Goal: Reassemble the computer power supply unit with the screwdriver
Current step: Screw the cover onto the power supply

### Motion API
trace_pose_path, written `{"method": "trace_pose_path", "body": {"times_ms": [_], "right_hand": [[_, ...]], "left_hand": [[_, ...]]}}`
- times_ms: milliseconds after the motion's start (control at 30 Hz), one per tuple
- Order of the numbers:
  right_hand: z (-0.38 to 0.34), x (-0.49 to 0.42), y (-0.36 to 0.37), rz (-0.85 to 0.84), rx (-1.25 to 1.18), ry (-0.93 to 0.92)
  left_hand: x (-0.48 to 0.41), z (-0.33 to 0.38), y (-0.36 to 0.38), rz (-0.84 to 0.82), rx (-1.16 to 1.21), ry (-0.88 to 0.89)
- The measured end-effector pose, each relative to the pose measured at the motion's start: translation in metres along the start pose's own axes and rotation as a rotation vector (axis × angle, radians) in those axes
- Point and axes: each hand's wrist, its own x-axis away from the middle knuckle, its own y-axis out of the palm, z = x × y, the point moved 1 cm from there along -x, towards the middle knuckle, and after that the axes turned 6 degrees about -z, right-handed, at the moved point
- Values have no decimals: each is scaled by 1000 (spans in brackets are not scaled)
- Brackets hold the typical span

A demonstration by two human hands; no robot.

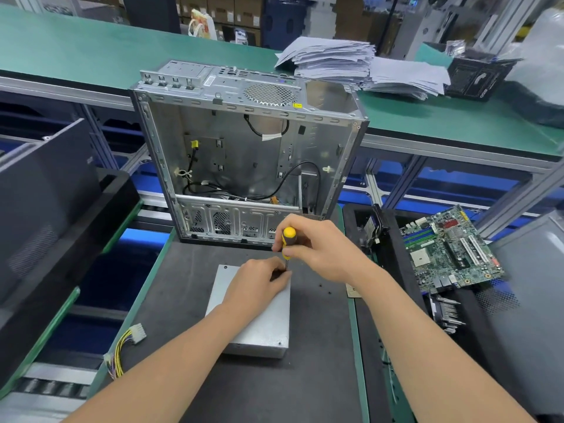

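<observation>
Head view: the right hand [317,248] wraps its fingers round the yellow-and-black-handled screwdriver [288,236]. It stands upright, tip at the far right corner of the grey sheet-metal power supply box [265,325] on the dark-matted table [320,346]. The left hand [259,285] rests on the box, fingers curled beside the tip; whether they pinch anything is hidden. A tilted shaft could slip and jab them.

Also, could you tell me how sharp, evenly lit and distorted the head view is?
Head view: soft, even light, only faint shadow beside the power supply unit; the screwdriver and computer case are sharp; the wide lens stretches whatever nears the corners; the far shelves look soft.
</observation>
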Motion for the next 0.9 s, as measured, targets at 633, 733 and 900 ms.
{"method": "trace_pose_path", "body": {"times_ms": [633,733,900], "right_hand": [[-3,-5,5,-4,44,28],[1,-6,9,159,10,77],[4,-3,29,407,-119,179]], "left_hand": [[0,-1,0,10,15,-4],[0,-1,1,-3,20,1],[1,-2,-1,-2,31,13]]}}
